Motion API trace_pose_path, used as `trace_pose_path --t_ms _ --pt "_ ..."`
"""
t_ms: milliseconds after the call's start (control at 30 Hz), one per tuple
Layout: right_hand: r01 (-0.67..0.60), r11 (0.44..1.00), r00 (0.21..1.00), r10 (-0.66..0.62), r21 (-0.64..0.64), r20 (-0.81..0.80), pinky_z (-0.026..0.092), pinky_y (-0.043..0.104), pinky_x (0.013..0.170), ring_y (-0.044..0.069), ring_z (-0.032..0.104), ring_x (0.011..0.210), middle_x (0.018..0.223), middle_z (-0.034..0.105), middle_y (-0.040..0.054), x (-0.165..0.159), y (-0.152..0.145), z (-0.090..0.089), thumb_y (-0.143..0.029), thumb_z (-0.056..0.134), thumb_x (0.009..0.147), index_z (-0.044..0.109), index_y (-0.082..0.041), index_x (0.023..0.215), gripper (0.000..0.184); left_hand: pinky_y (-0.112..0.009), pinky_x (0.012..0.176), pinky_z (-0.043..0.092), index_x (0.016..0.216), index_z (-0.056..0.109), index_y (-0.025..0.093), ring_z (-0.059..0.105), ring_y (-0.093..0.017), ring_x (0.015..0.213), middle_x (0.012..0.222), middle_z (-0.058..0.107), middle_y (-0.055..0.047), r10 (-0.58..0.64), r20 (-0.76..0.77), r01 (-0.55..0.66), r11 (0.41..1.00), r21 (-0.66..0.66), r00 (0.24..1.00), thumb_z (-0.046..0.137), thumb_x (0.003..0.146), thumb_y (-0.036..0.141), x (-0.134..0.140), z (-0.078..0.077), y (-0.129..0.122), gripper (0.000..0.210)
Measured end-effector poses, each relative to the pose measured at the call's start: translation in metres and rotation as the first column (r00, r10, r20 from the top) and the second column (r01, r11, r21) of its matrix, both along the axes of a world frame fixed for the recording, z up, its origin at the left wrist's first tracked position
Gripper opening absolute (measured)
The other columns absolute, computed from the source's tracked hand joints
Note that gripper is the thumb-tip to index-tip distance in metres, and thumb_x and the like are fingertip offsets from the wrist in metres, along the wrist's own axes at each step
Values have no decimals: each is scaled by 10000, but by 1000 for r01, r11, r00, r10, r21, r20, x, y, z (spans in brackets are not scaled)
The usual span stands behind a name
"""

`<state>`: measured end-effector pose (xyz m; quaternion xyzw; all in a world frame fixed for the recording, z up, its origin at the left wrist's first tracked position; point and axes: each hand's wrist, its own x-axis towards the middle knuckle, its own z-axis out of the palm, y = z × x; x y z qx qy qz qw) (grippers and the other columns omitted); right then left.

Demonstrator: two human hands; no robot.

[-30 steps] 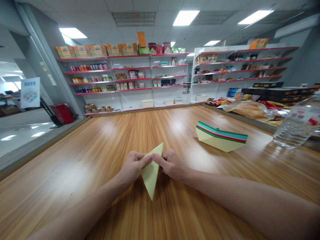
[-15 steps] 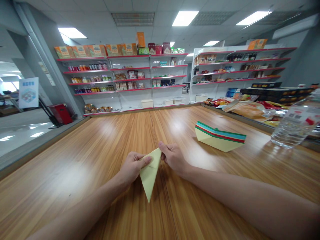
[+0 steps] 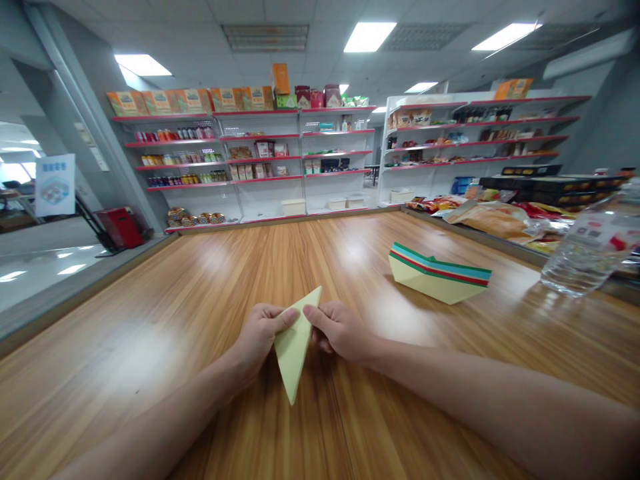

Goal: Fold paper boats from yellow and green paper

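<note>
A pale yellow folded paper [image 3: 291,350], pointed at top and bottom, is held between my two hands above the wooden table. My left hand [image 3: 263,337] pinches its left side, thumb on the front face. On the other edge, my right hand [image 3: 340,328] grips with the thumb pressed on the front near the upper part. The fingers behind the paper are partly hidden. To the right stands a folded paper boat [image 3: 437,277], yellow below with green, blue, white and red stripes along its top edge.
The wooden table [image 3: 240,267] has a raised rim. At right stands a clear plastic bottle [image 3: 575,260], with snack packets [image 3: 493,217] and stacked black boxes [image 3: 555,190] beyond the rim. Stocked white shelves [image 3: 265,193] line the back. A sign [image 3: 55,185] stands at far left.
My right hand has moved from the paper's upper right corner down and left onto its right edge, leaving the top point uncovered. The paper has shifted slightly left; the boat stays put.
</note>
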<state>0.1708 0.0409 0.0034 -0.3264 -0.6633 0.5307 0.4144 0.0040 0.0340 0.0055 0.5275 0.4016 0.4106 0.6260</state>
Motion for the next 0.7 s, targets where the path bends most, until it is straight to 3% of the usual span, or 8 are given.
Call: trace_pose_path --t_ms 133,233,300,400,500,700 --pt "-87 996 996 87 -1 19 237 181 292 61 350 278 347 413 -39 2 -7 -1 -570 396 849 500 -146 519 548 -240 468 310 614 675 57 502 -133 448 502 598 -81 -135 21 136 990 -27 991 639 725 436 -5 4 0 397" --pt "-91 994 991 84 66 103 253 180 298 66 363 285 341 408 -35 2 -10 0 -560 373 866 501 -146 506 563 -245 481 325 588 671 66 515 -141 472 523 608 -85 -209 -82 208 978 -24 975 621 733 456 -10 7 2 419" --pt "-116 985 978 90 130 187 276 173 322 63 385 309 355 424 -28 1 -11 0 -550 371 872 511 -140 506 567 -235 452 302 548 655 80 502 -131 449 508 598 -76 -148 -235 159 987 28 961 596 741 496 -11 8 2 463" --pt "-151 983 958 118 109 260 293 163 341 62 412 336 380 450 -19 -2 -11 -1 -533 384 873 516 -137 509 555 -226 377 203 402 536 122 391 -91 341 379 480 -28 75 -449 3 985 172 890 531 739 600 -6 9 2 586" --pt "-160 985 950 134 71 283 303 156 344 62 431 350 399 468 -12 -4 -11 -4 -516 402 872 511 -135 497 546 -226 343 142 337 389 172 314 -75 296 327 370 9 266 -495 -131 948 290 827 499 726 646 3 8 -1 622" --pt "-201 969 939 148 145 311 330 155 350 62 419 324 364 453 -15 -5 -15 -3 -496 375 887 539 -131 481 570 -234 347 109 333 309 195 268 -69 298 330 280 31 330 -528 -139 919 368 783 493 768 558 6 12 -4 596"
